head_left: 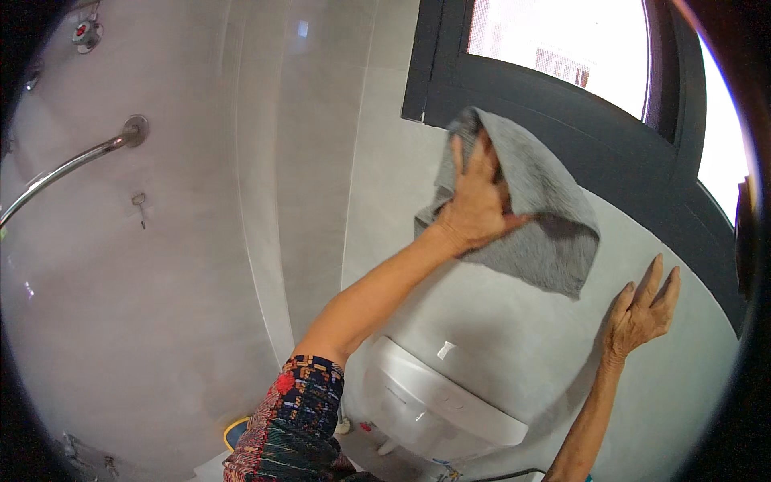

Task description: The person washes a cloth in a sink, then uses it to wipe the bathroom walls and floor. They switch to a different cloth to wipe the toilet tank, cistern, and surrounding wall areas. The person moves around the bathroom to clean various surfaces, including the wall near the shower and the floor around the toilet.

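My left hand (475, 207) has hold of a grey cloth (546, 173) against the pale wall below the dark window frame. Its fingers are spread, with folds of the cloth draped over and around them, so part of the grip is hidden. The top of the cloth overlaps the frame's lower edge, and its far corner hangs down to the right. Farther right, my right hand (640, 321) is empty, fingers apart, close to or resting on the wall under the frame; contact cannot be made out for sure.
Below my hands is a white toilet cistern (442, 398). The dark window frame (554, 112) runs across the upper right. On the left wall are a curved chrome bar (72, 167), a small hook (140, 201) and a valve (85, 34). A yellow-rimmed container (234, 432) stands low beside my sleeve.
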`<action>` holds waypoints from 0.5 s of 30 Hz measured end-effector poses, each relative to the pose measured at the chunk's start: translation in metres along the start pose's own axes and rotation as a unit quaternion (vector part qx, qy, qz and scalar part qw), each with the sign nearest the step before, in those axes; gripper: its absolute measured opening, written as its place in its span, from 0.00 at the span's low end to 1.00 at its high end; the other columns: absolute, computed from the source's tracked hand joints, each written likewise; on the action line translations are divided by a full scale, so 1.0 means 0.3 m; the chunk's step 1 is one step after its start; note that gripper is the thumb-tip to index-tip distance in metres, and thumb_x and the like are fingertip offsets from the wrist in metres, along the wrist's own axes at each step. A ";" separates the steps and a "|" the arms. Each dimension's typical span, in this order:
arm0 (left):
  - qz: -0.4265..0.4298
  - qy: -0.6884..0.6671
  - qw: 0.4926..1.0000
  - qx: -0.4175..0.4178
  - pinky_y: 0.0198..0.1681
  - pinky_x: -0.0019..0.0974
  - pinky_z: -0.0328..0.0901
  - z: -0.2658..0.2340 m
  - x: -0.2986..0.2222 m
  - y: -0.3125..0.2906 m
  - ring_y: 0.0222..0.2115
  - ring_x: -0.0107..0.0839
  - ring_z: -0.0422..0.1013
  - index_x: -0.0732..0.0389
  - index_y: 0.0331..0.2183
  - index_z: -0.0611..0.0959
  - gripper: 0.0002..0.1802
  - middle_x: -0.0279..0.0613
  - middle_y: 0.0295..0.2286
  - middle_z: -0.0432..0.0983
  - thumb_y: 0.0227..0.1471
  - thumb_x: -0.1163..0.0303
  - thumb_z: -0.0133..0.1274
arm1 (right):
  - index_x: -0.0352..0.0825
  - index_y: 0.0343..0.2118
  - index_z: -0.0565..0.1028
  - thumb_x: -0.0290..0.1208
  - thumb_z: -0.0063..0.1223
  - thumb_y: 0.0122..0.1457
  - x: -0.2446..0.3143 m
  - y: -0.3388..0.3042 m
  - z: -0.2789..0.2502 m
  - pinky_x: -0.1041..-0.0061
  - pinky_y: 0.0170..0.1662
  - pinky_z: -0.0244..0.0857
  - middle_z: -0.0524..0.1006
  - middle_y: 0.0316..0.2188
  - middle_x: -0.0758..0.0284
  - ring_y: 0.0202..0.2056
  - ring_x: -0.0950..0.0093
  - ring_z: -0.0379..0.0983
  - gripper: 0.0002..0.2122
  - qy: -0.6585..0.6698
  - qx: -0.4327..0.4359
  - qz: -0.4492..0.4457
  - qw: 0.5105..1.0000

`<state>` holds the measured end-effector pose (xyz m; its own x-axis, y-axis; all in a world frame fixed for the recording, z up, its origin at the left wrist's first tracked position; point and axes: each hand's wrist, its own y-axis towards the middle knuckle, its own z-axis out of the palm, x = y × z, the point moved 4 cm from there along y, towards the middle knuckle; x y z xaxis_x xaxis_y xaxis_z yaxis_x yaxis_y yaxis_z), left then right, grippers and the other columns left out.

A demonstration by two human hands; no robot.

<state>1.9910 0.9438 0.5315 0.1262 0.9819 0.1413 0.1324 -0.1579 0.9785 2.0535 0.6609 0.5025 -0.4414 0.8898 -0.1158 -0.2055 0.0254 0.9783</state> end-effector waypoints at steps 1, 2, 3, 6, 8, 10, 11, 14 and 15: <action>0.012 -0.045 0.990 -0.131 0.58 0.63 0.28 -0.029 0.055 0.002 0.57 0.54 0.46 0.56 0.53 0.66 0.40 0.52 0.53 0.56 0.43 0.42 0.51 | 0.41 0.52 0.68 0.31 0.45 0.50 0.006 -0.002 0.007 0.63 0.56 0.52 0.60 0.54 0.54 0.54 0.61 0.59 0.22 0.007 -0.005 0.008 1.000; -0.042 -0.085 0.992 -0.078 0.58 0.63 0.30 -0.005 0.129 0.000 0.57 0.53 0.46 0.56 0.53 0.64 0.40 0.52 0.53 0.56 0.44 0.42 0.49 | 0.40 0.52 0.68 0.31 0.45 0.50 0.002 -0.009 0.015 0.63 0.56 0.52 0.60 0.54 0.54 0.54 0.61 0.59 0.22 0.008 -0.007 0.011 1.000; -0.094 -0.124 0.988 -0.025 0.58 0.63 0.31 -0.001 0.204 0.000 0.57 0.52 0.47 0.57 0.54 0.63 0.40 0.52 0.53 0.56 0.46 0.42 0.48 | 0.40 0.52 0.68 0.31 0.45 0.50 -0.006 -0.011 0.019 0.63 0.56 0.53 0.60 0.54 0.54 0.54 0.61 0.59 0.22 -0.001 -0.010 0.010 1.000; -0.209 0.045 0.972 0.098 0.58 0.52 0.41 -0.034 0.341 -0.006 0.54 0.48 0.55 0.59 0.57 0.54 0.47 0.50 0.53 0.56 0.44 0.42 0.49 | 0.40 0.51 0.69 0.32 0.45 0.51 -0.024 -0.019 0.022 0.64 0.55 0.54 0.60 0.54 0.53 0.54 0.61 0.59 0.21 -0.013 -0.001 -0.003 1.000; -0.269 0.064 0.960 0.042 0.57 0.48 0.48 -0.054 0.444 -0.019 0.49 0.48 0.62 0.58 0.58 0.49 0.49 0.48 0.53 0.58 0.43 0.41 0.48 | 0.39 0.51 0.69 0.32 0.45 0.51 -0.032 -0.023 0.023 0.65 0.53 0.57 0.61 0.53 0.52 0.53 0.61 0.61 0.21 0.012 0.005 0.001 1.000; -0.203 0.135 0.965 0.092 0.58 0.48 0.43 -0.051 0.487 -0.077 0.55 0.43 0.53 0.56 0.58 0.54 0.45 0.47 0.56 0.53 0.44 0.46 0.49 | 0.39 0.51 0.69 0.32 0.45 0.52 -0.054 -0.024 0.022 0.66 0.52 0.59 0.61 0.53 0.52 0.51 0.61 0.63 0.21 0.002 0.011 -0.003 1.000; -0.262 -0.015 0.962 0.071 0.59 0.49 0.40 -0.006 0.622 -0.127 0.56 0.43 0.50 0.56 0.58 0.55 0.44 0.47 0.56 0.53 0.45 0.46 0.49 | 0.39 0.51 0.69 0.33 0.45 0.52 -0.039 -0.033 0.032 0.66 0.51 0.60 0.62 0.53 0.52 0.50 0.61 0.64 0.21 0.016 0.015 0.007 1.000; -0.334 -0.215 0.914 0.083 0.59 0.41 0.44 0.071 0.682 -0.276 0.55 0.39 0.52 0.58 0.56 0.59 0.31 0.43 0.54 0.57 0.53 0.56 0.42 | 0.39 0.51 0.69 0.34 0.45 0.53 -0.045 -0.030 0.041 0.67 0.51 0.61 0.63 0.52 0.51 0.48 0.62 0.66 0.20 0.002 0.004 -0.013 1.000; -0.331 -0.182 0.921 0.098 0.59 0.39 0.45 0.089 0.626 -0.350 0.55 0.38 0.52 0.58 0.56 0.59 0.29 0.42 0.54 0.57 0.55 0.58 0.41 | 0.39 0.51 0.69 0.35 0.44 0.54 -0.058 -0.036 0.050 0.66 0.50 0.62 0.63 0.52 0.52 0.48 0.63 0.67 0.20 -0.018 0.006 -0.010 1.000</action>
<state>2.0272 1.1419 0.4513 0.2706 0.7749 -0.5712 0.4695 0.4118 0.7810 2.0766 0.6520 0.4966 -0.4062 0.9045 -0.1296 -0.2037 0.0486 0.9778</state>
